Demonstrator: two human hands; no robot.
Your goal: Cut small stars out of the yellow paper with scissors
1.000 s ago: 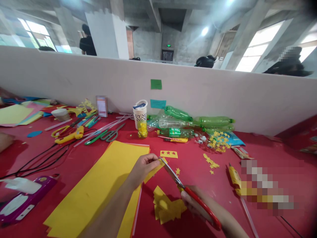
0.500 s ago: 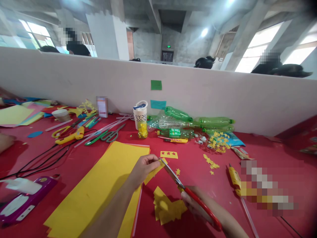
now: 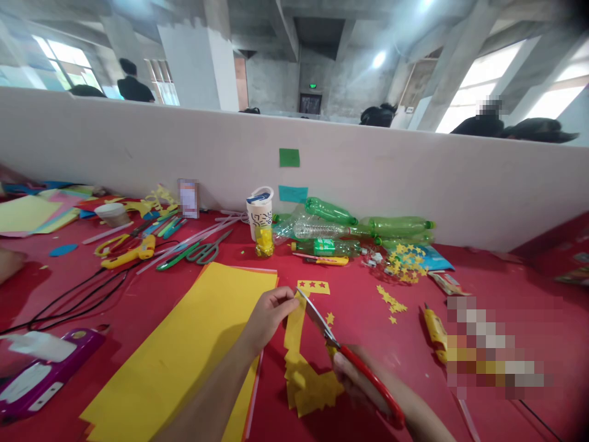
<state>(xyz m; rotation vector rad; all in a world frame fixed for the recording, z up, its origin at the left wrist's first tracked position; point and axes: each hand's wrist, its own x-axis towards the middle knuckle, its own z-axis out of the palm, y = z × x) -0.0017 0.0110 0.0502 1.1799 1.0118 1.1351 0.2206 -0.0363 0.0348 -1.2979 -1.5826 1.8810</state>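
Red-handled scissors (image 3: 370, 380) are gripped in my right hand (image 3: 347, 368), their blades pointing up and to the left. The blade tips reach the upper end of a narrow yellow strip (image 3: 295, 328), beside my left fingertips. My left hand (image 3: 271, 313) pinches that strip near its top, and the strip hangs down toward a heap of yellow offcuts (image 3: 313, 387). Under my left forearm lies a stack of yellow sheets (image 3: 184, 356). Just beyond the blades is a yellow piece with star-shaped holes (image 3: 321, 286); a small yellow star (image 3: 330, 318) lies right of them.
Plastic bottles (image 3: 334, 247) and a yellow cutter (image 3: 331, 261) lie along the white partition (image 3: 221, 153), near a white cup (image 3: 260, 212). Cut stars (image 3: 407, 263) and a glue gun (image 3: 435, 331) are at right. Grey scissors (image 3: 207, 248) and cables lie left.
The yellow strip has swung from slanting under my left hand to hanging nearly straight down. The scissors have shifted slightly left, with their tips still at the strip's upper end.
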